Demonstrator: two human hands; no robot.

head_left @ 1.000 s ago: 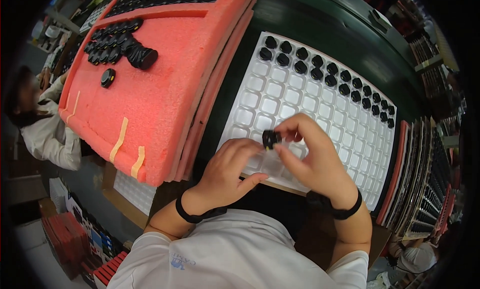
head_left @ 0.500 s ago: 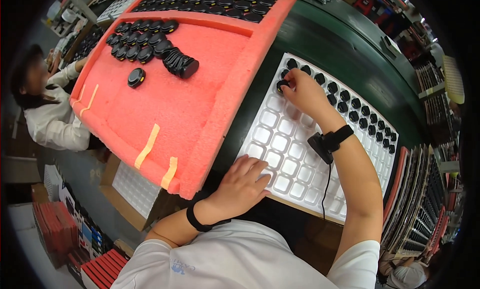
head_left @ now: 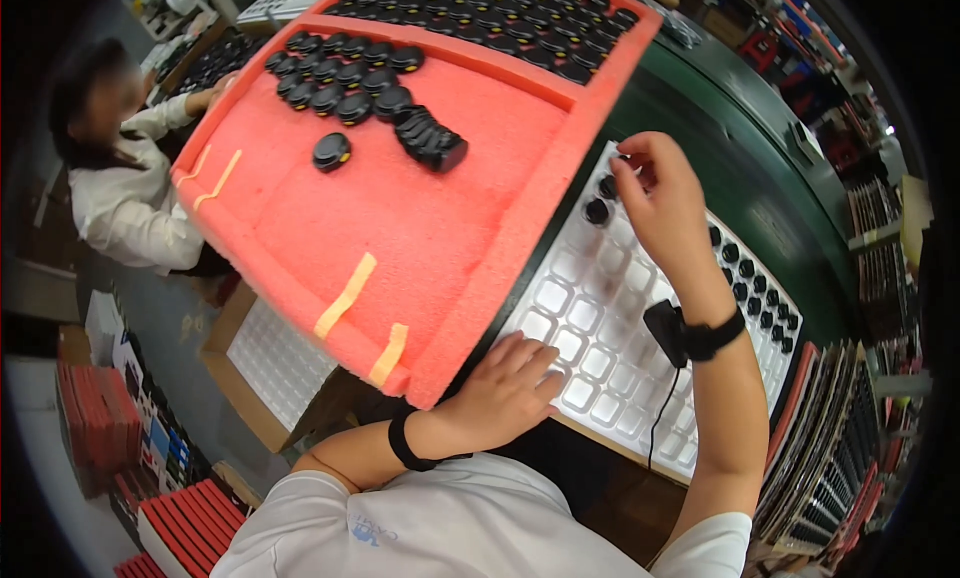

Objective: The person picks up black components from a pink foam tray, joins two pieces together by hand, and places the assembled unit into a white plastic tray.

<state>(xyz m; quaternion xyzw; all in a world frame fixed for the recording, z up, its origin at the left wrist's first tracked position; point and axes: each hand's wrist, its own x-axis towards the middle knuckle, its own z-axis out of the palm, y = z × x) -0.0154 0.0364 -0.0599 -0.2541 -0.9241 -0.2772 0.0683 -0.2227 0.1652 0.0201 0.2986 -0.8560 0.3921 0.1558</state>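
My left hand [head_left: 508,390] lies with its fingers spread on the near left edge of a white plastic tray [head_left: 553,296] of square pockets. At the tray's far left corner, the fingers of my right hand [head_left: 660,193] are bent round a small black round part, mostly hidden by them. Just nearer than those fingertips, another black round part [head_left: 597,211] sits in a pocket. More black parts [head_left: 746,268] fill pockets along the tray's far side, partly behind my right hand. The near pockets hold nothing.
A tilted red foam tray [head_left: 330,213] stands at left, carrying loose black discs [head_left: 332,152] and a leaning stack [head_left: 430,138]. Beyond lies a green bench [head_left: 690,88]. Stacked trays [head_left: 820,428] are at right, a box [head_left: 245,378] at lower left. A person [head_left: 125,198] works at far left.
My right hand has moved from the third pocket to the far corner, leaving a black part in place. The whole view has shifted; my left hand remains on the tray edge.
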